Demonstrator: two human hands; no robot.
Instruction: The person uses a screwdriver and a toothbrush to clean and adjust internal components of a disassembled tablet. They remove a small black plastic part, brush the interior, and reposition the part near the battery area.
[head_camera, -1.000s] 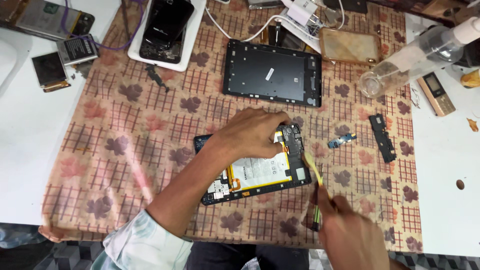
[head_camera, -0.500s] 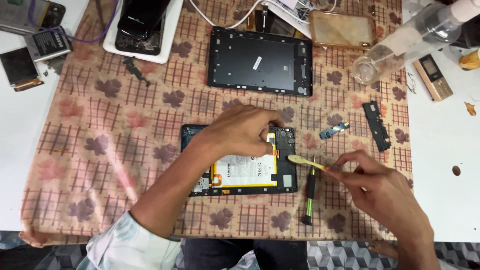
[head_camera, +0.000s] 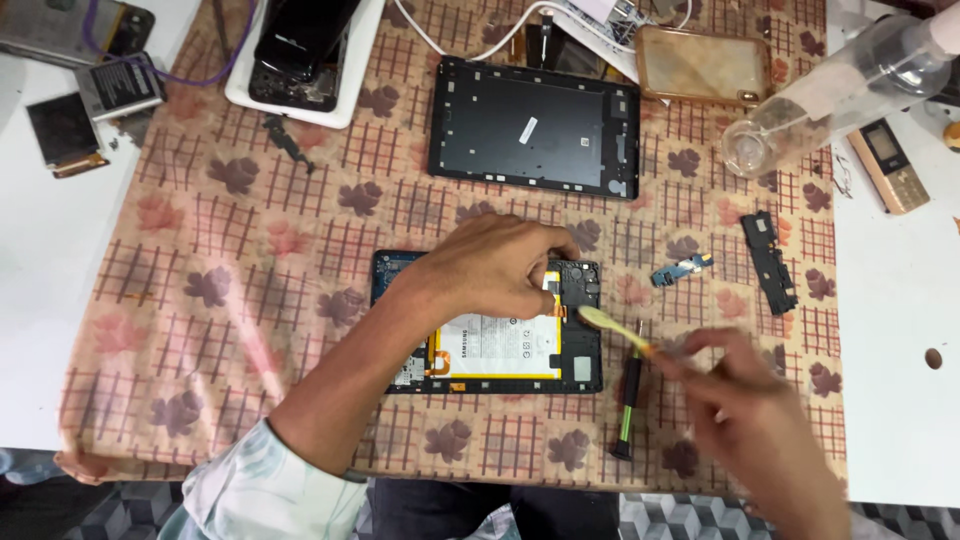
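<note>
The opened tablet (head_camera: 490, 325) lies flat on the patterned mat (head_camera: 200, 250), near its front edge, with the white battery (head_camera: 500, 348) exposed. The left hand (head_camera: 495, 268) rests on the tablet's upper part, fingers drawn together over the board. The right hand (head_camera: 745, 400) pinches a small yellow brush (head_camera: 610, 325), bristles at the tablet's right edge. 1 screwdriver (head_camera: 628, 405) lies just beside the tablet. The detached back cover (head_camera: 535, 125) lies farther back.
</note>
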